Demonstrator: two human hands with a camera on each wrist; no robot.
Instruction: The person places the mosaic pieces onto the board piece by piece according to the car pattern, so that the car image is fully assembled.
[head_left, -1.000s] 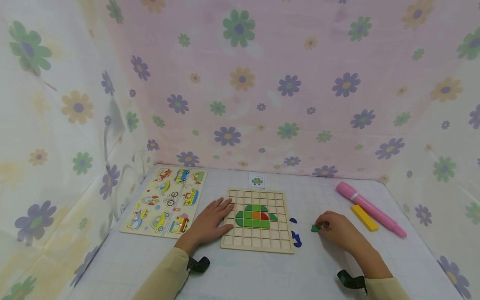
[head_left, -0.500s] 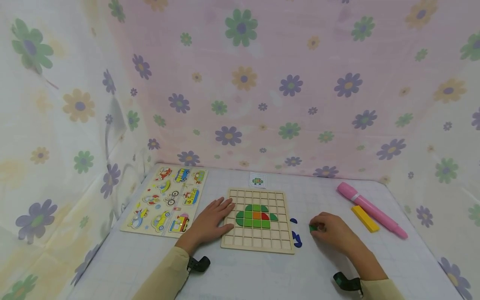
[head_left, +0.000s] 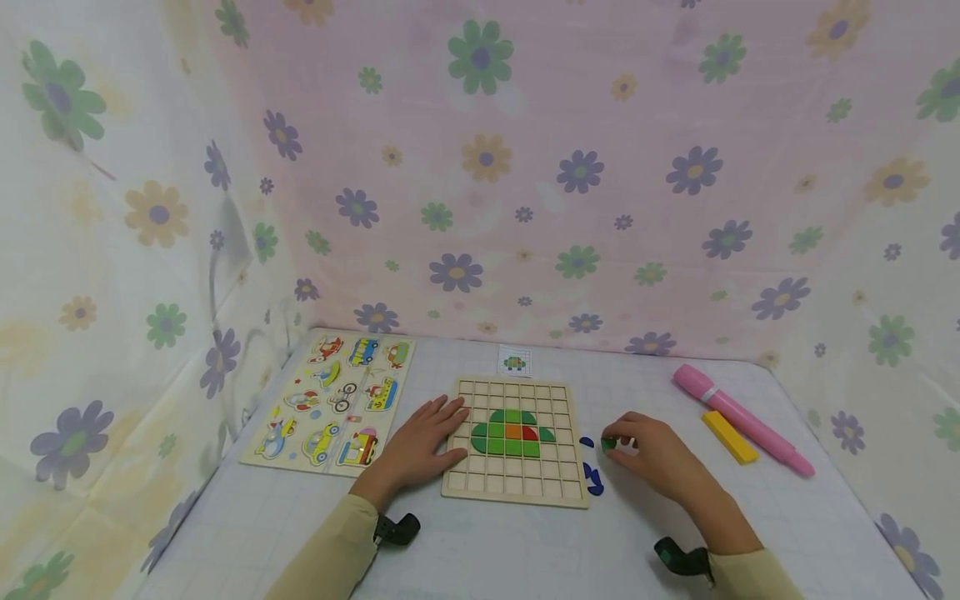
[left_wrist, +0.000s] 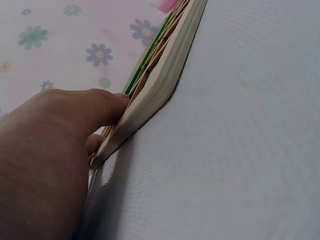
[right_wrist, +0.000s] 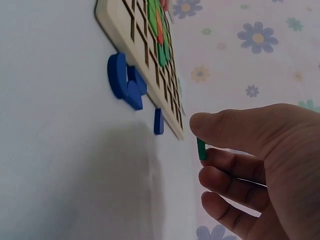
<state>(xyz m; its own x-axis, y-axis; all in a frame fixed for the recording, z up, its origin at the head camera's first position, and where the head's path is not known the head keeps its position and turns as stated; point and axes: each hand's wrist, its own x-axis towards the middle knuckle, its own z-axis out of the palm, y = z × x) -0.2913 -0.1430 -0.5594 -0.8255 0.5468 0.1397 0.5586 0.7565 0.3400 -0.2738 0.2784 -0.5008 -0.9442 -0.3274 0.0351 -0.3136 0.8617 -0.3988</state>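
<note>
A wooden grid board (head_left: 517, 492) lies mid-table with green, orange and red pieces set in its cells. My left hand (head_left: 420, 442) rests on the board's left edge, fingers straight; in the left wrist view the thumb (left_wrist: 107, 105) touches the rim. Right of the board, my right hand (head_left: 652, 454) pinches a small green puzzle piece (right_wrist: 201, 149) between thumb and fingers, held off the table. Several dark blue pieces (right_wrist: 118, 75) lie along the board's right edge, just left of that hand. Behind the board is a small card (head_left: 514, 361) with a green pattern.
A vehicle picture puzzle board (head_left: 330, 404) lies to the left. At the right are a pink marker-shaped object (head_left: 742, 417) and a yellow bar (head_left: 729, 437). Flowered cloth (head_left: 525, 167) walls the table at the back and sides.
My right hand has moved left toward the board, carrying the green piece, which it grips more closely than a second ago. The left hand has stayed in place.
</note>
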